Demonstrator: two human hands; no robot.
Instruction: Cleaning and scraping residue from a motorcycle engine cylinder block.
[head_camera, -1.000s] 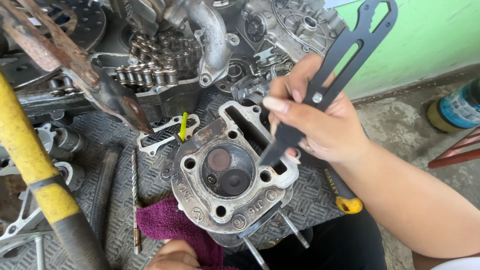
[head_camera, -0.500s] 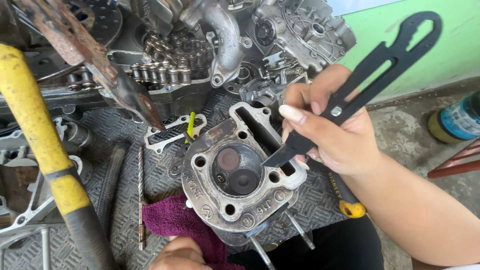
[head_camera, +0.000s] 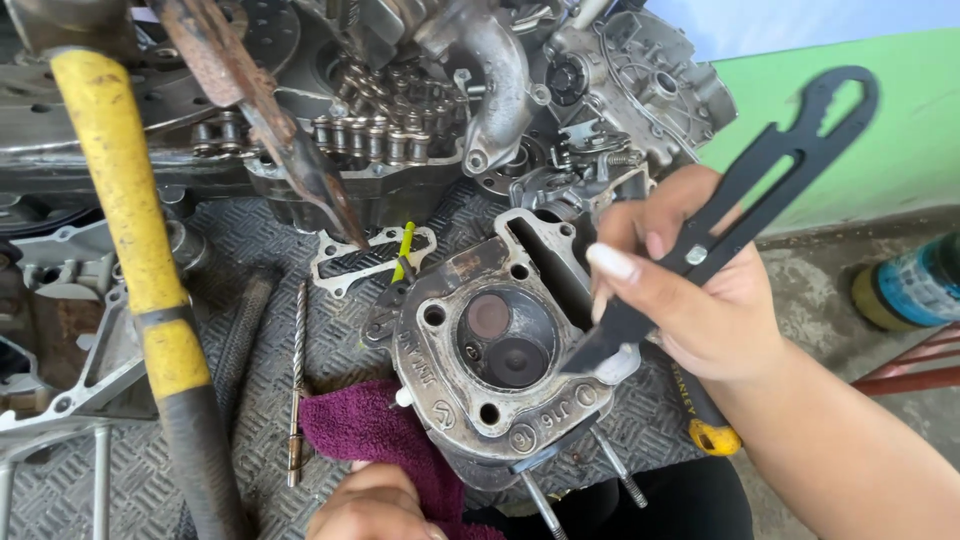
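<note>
A: What does the head view show at centre?
B: A grey cast-metal cylinder head (head_camera: 500, 350), grimy, on a purple cloth (head_camera: 365, 425).
A: The tool?
B: A flat black metal tool (head_camera: 740, 200), long axis running from upper right down-left, tip at the cylinder head's rim.
A: Hands?
B: Right hand (head_camera: 690, 290) fingers clamped around the flat black metal tool; left hand (head_camera: 375, 505) at bottom, fingers unclear.

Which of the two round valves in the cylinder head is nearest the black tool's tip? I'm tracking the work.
The lower, darker valve, toward the black tool held in the right hand; the paler, reddish valve sits up-left, farther from its tip.
</note>
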